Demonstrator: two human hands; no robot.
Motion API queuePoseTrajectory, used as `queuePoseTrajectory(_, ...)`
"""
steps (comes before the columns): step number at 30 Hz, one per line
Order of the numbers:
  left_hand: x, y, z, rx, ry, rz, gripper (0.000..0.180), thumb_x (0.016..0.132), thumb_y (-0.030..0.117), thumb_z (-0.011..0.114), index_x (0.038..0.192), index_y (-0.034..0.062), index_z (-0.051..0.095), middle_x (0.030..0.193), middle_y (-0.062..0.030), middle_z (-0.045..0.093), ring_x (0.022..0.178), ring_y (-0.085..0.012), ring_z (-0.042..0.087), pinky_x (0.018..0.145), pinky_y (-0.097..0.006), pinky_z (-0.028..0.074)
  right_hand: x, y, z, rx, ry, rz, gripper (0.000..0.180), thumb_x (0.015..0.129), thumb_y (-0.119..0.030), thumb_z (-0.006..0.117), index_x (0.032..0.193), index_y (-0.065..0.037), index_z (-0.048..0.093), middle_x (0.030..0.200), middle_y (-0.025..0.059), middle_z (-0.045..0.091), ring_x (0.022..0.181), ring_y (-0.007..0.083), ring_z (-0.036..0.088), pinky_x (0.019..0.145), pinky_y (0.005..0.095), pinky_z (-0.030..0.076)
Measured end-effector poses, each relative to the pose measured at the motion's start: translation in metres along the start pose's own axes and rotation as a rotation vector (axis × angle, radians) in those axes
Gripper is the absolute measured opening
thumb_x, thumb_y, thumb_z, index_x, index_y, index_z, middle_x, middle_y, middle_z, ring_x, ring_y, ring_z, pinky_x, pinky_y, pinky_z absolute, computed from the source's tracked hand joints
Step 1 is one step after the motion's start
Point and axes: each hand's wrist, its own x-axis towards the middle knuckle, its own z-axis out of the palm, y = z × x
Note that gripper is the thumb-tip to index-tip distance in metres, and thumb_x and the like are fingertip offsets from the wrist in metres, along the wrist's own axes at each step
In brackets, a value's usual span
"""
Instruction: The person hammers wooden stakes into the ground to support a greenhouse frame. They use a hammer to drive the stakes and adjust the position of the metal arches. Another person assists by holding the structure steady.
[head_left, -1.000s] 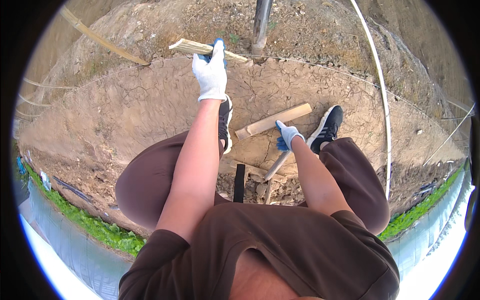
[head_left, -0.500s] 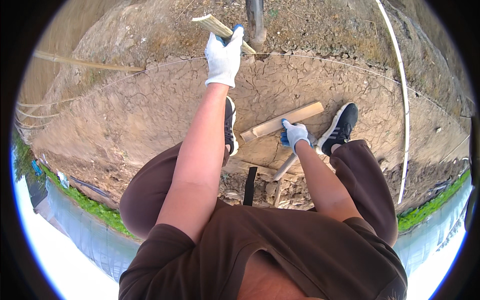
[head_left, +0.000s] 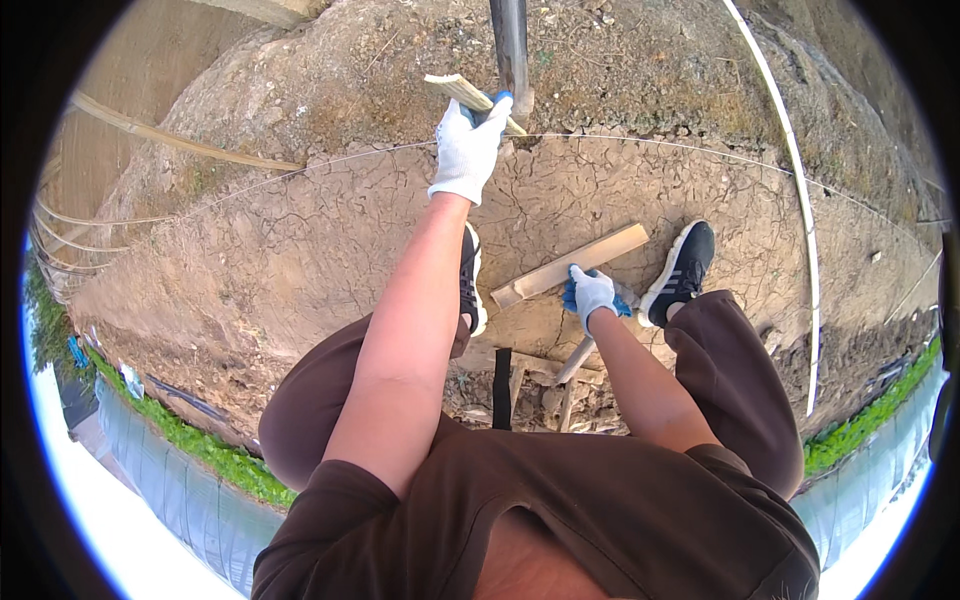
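My left hand [head_left: 468,150], in a white knit glove with blue on it, is closed round a pale wooden stake [head_left: 458,90]. The stake slants, its lower end close to the white string [head_left: 680,145] and beside a dark post [head_left: 511,50]. My right hand [head_left: 592,293], gloved alike, is closed on a wooden-handled tool [head_left: 575,358]; its grey head, mostly hidden by the hand, lies near my right shoe [head_left: 680,270]. A short flat wooden board [head_left: 570,266] rests on the cracked soil just beyond my right hand.
A long white strip [head_left: 800,190] runs along the ground at the right. Bamboo-like poles [head_left: 190,145] lie at the left. Wood pieces [head_left: 540,370] and a black strap [head_left: 502,388] are near my body. A soil bank [head_left: 350,75] rises beyond the string.
The view has shifted slightly, so the ground sits lower in the picture. My left hand, with the stake, appears nearer the post. My right hand still holds the tool near the board.
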Motion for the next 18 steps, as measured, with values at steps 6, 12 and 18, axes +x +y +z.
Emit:
queuePoseTrajectory(6, 0.009, 0.002, 0.003, 0.033, 0.036, 0.028, 0.026, 0.095, 0.022, 0.081, 0.098, 0.0055, 0.062, 0.077, 0.0011, 0.063, 0.061, -0.0067, 0.053, 0.054, -0.026, 0.043, -0.068, 0.038, -0.037, -0.692, 0.36, -0.264, 0.048, 0.09, -0.048, 0.076, 0.102, -0.002, 0.066, 0.091, 0.015, 0.074, 0.085, 0.0342, 0.072, 0.079, 0.0474, 0.055)
queuePoseTrajectory(12, 0.012, 0.017, 0.008, 0.095, -0.036, 0.032, 0.03, 0.093, 0.024, 0.083, 0.102, 0.004, 0.062, 0.077, 0.0002, 0.063, 0.061, -0.0077, 0.054, 0.055, -0.028, 0.044, -0.074, 0.057, -0.077, -0.99, 0.298, -0.049, 0.073, 0.084, -0.057, 0.077, 0.12, 0.005, 0.064, 0.113, 0.0235, 0.073, 0.11, 0.0385, 0.071, 0.096, 0.047, 0.055)
queuePoseTrajectory(18, 0.004, 0.033, 0.028, 0.05, -0.124, -0.008, 0.034, 0.093, 0.026, 0.084, 0.11, 0.0029, 0.065, 0.081, 0.0001, 0.066, 0.065, -0.0087, 0.056, 0.058, -0.029, 0.046, 0.002, 0.091, -0.085, -0.562, 0.15, 0.051, 0.063, 0.084, -0.046, 0.081, 0.119, 0.006, 0.072, 0.111, 0.0241, 0.076, 0.101, 0.0351, 0.075, 0.09, 0.0456, 0.059)
